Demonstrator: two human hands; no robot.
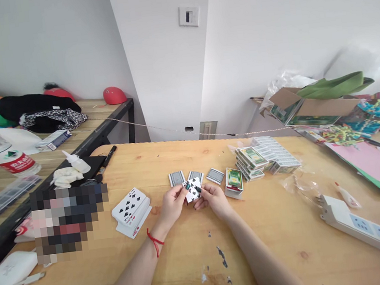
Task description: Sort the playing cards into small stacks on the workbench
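Between my two hands, above the middle of the table, a spade playing card (193, 190) is held face up. My left hand (174, 203) pinches its left side and my right hand (214, 198) its right side, thumbs on top; whether more cards lie under it I cannot tell. Just beyond, three spots of face-down cards show grey patterned backs: a left one (176, 178), a middle one (196, 175) partly covered by the held card, and a right one (215, 175). A green and white card box (233, 181) stands right of my right hand. Large playing cards (131, 207) lie face up at left.
Stacked card boxes (274, 153) stand at back right. A white power strip (362, 225) and a small glue tube (348, 196) lie at right, near pink paper (373, 166). At left are a squeeze bottle (77, 163), a black marker (110, 156) and a white device (11, 280).
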